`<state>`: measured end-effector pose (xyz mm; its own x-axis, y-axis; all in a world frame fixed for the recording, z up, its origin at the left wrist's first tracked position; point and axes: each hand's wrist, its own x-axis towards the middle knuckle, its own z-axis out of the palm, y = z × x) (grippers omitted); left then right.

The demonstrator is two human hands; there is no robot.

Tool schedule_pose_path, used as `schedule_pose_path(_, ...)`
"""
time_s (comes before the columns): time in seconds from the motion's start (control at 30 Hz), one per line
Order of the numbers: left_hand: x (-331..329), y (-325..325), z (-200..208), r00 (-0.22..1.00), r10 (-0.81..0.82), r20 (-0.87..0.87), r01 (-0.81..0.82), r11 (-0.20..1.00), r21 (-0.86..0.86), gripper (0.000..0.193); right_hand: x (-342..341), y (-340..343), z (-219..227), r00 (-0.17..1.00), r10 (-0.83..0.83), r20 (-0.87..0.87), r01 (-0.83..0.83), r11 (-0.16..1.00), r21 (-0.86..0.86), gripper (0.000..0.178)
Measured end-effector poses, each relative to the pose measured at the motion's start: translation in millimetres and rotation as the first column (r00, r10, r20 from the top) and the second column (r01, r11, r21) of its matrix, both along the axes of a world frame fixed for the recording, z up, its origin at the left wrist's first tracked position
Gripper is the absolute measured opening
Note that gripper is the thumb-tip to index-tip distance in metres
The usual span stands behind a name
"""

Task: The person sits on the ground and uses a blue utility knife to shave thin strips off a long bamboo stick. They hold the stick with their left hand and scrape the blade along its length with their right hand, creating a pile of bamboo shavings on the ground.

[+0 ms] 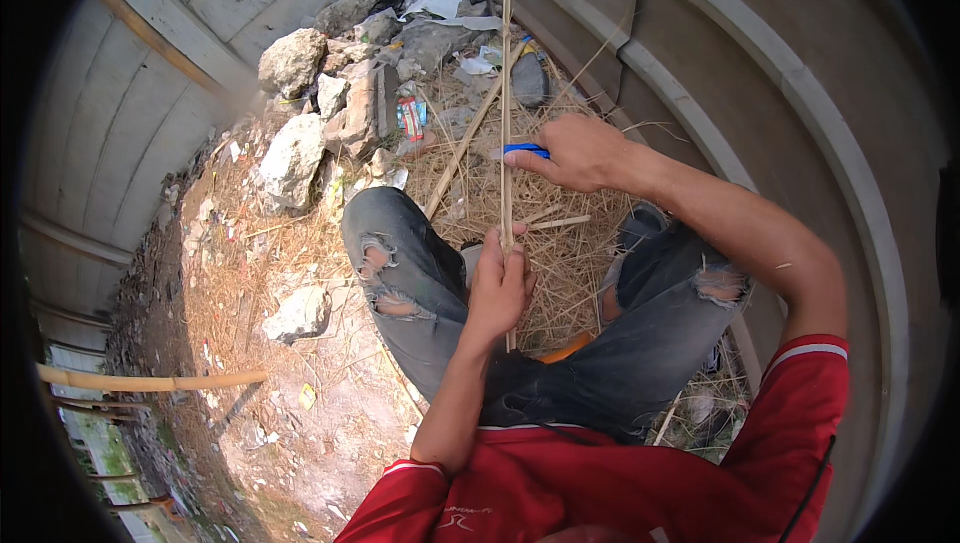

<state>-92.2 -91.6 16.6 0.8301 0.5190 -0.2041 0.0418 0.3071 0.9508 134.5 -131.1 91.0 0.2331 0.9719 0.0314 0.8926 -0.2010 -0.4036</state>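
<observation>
A long, thin pale strip of what looks like split bamboo (506, 53) stands nearly upright in front of me, running from the top of the view down to my lap. My left hand (500, 288) is closed around its lower part, between my knees. Farther up, my right hand (578, 155) grips a small blue-handled tool (527, 151) held against the strip. Its working end is hidden by the strip and my fingers, so I cannot tell its exact kind. Pale shavings (560, 278) lie thick on the ground between my legs.
Corrugated metal sheeting (740, 73) rises close on my right. Large rocks (292, 158) and litter (411, 118) lie ahead and to the left. A flat bamboo slat (465, 148) rests slanted behind the strip. A bamboo pole (150, 381) juts in from the left.
</observation>
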Motion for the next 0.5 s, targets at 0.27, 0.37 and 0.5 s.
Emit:
schedule_pose_path(0.27, 2.2, 22.6, 10.7, 0.999, 0.032, -0.019, -0.031, 0.999, 0.039, 0.021, -31.0, -6.4, 7.0, 0.978, 0.185, 0.093, -0.177, 0.981, -0.083, 0.077)
schedule_pose_path(0.37, -5.9, 33.6, 5.1, 0.999, 0.028, 0.015, -0.029, 0.998, 0.047, 0.021, -22.2, 11.2, -12.0, 0.978, 0.144, 0.153, -0.155, 0.986, 0.066, 0.081)
schedule_pose_path(0.5, -29.0, 1.1, 14.5, 0.993, -0.081, -0.081, 0.094, 0.981, 0.170, 0.020, 49.7, 31.4, 10.6, 0.968, -0.233, 0.096, 0.222, 0.968, 0.114, 0.084)
